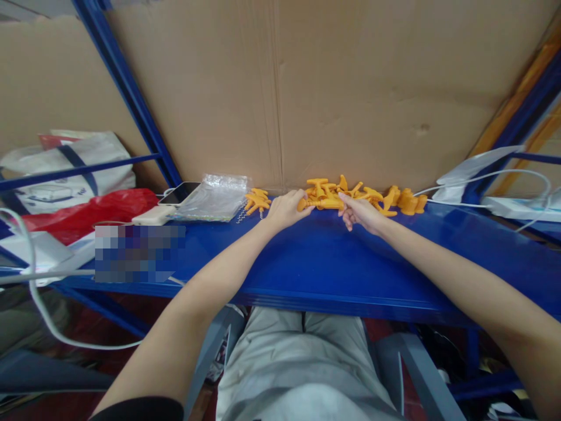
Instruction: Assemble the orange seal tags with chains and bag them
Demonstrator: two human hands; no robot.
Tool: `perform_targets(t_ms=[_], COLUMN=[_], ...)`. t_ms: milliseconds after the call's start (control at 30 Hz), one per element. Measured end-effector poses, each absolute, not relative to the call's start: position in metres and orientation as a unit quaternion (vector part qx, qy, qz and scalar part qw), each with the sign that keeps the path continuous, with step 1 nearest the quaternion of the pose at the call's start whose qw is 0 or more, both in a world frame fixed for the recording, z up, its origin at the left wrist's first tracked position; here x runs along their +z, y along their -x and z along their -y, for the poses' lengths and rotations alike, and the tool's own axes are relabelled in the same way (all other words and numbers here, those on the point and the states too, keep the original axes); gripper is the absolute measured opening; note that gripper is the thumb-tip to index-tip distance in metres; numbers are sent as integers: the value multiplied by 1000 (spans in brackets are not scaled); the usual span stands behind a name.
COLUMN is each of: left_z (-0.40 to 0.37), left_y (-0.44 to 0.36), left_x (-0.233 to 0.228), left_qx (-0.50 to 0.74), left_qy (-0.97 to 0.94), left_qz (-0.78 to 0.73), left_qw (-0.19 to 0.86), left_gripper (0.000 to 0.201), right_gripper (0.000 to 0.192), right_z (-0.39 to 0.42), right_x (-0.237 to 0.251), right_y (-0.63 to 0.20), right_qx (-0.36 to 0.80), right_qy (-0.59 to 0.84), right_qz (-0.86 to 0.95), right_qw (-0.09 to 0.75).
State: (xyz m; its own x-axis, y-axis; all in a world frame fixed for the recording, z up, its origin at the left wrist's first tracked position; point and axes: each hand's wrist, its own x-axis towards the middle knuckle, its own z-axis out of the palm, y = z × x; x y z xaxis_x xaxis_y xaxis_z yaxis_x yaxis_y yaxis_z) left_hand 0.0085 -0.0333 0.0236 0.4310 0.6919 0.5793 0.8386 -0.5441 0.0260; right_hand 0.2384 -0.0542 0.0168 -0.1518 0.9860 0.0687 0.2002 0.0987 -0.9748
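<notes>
Both my arms reach forward over a blue metal shelf (324, 263). A pile of orange plastic parts (350, 196) lies at the back of the shelf against a cardboard wall. My left hand (287, 209) is closed on one orange part (304, 204) at the pile's left end. My right hand (359, 211) pinches another orange part (333, 202) in the pile with its fingertips. A separate small orange cluster (258, 201) lies to the left of my left hand.
A clear plastic bag (214, 197), a phone (177, 193) and a white power bank (153, 215) lie left of the parts. A red bag (83, 213) and white bags sit far left. White cables and a power strip (517, 206) are at right.
</notes>
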Motion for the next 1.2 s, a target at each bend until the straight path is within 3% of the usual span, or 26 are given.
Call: perform_targets(t_ms=[200, 433, 933, 1200], left_z=[29, 24, 31, 30], left_y=[-4, -2, -7, -11], left_x=[25, 22, 22, 18], left_qx=[-267, -287, -302, -292], left_qy=[836, 836, 832, 829], left_qz=[462, 447, 446, 459], left_qw=[129, 135, 136, 126], left_gripper=[30, 29, 28, 30], right_gripper=[31, 30, 52, 38], right_z=[55, 52, 52, 54], right_x=[14, 6, 6, 6], right_y=[-244, -243, -243, -239], right_qx=[438, 440, 477, 502], right_qy=[462, 430, 398, 410], right_qz=[640, 638, 619, 580], right_qw=[429, 463, 481, 493])
